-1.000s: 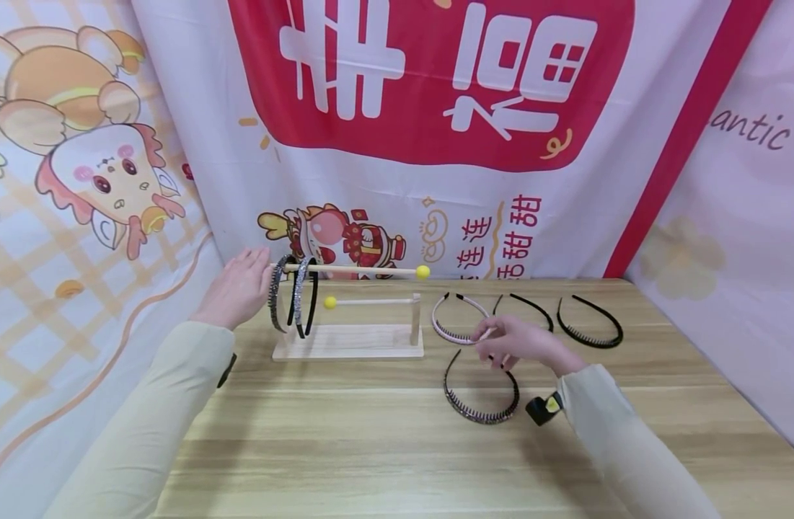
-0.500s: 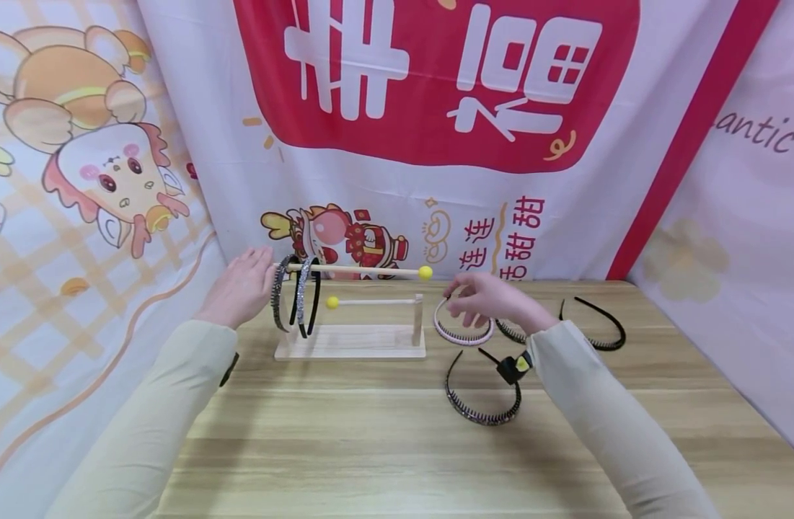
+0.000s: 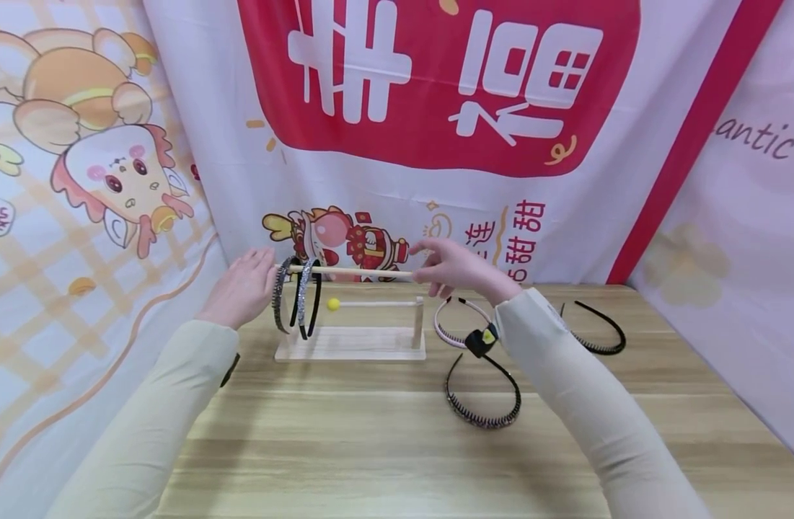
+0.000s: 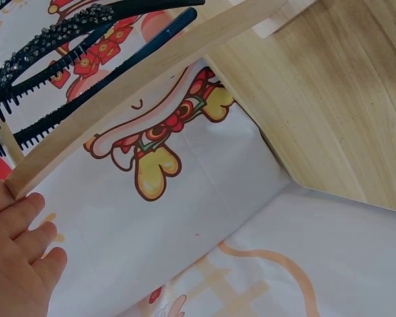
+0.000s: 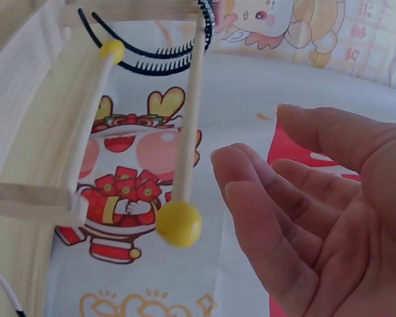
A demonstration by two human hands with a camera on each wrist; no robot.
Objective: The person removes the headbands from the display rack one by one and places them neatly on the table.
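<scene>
Your left hand (image 3: 243, 285) is at the left end of the wooden stand (image 3: 351, 346), its fingers loosely extended and slightly bent, the fingertips touching the top of the stand's left post (image 4: 138, 89). Your right hand (image 3: 460, 268) is at the stand's right end, thumb well parted from half-bent fingers, making a wide gap. In the right wrist view it sits just beside the yellow ball (image 5: 179, 224) that caps the upper rod (image 3: 364, 272), apart from it.

Surface: wood-grain table (image 3: 345, 447) under the stand. Room: behind the stand hangs a white cloth with a red panel (image 3: 435, 148) bearing large white characters; left of the stand, a cloth with cartoon print (image 3: 98, 173); well to its right, a pale cloth (image 3: 747, 223) with lettering.

Two headbands hang from the stand's upper rod, near your left hand: a dark studded one (image 3: 278, 299), then a silver glittery one (image 3: 302, 299). The stand's lower rod (image 3: 377, 303), also ball-tipped, runs beneath. On the table, a pale pink headband (image 3: 443, 334) lies just right of the stand, below your right hand; a dark toothed headband (image 3: 484, 422) lies in front and to the right; a black headband (image 3: 611, 352) lies farther right of the stand, beyond your right sleeve (image 3: 565, 360).
</scene>
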